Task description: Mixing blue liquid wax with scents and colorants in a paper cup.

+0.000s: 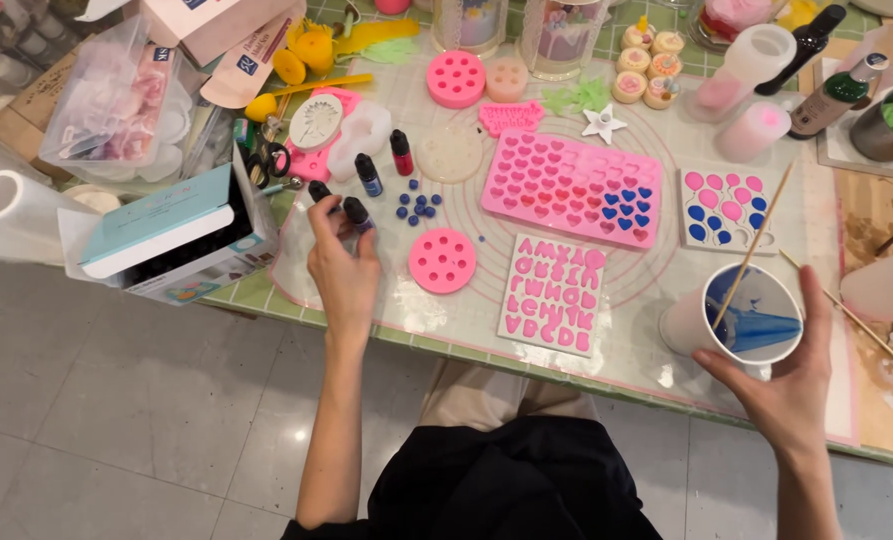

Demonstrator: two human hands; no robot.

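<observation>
While the left hand (342, 262) closes its fingers (339, 222) around a small dark dropper bottle (358, 213) near the counter's (267, 290) front-left edge, the right hand (782, 375) wraps a white cup (742, 315) of blue liquid close to the front-right edge, a wooden stick (757, 240) leaning out of it. Between the two hands lie a pink letter mould (555, 293), a round pink mould (443, 260) and, farther back, a pink heart mould (572, 187) with some cavities already blue. Two more small bottles (369, 174) stand just behind the left hand, beside a scatter of blue beads (419, 205). It looks like a colouring step, dye being chosen for the cup; bringing the bottle across would call for a steady hold and an upright cup.
</observation>
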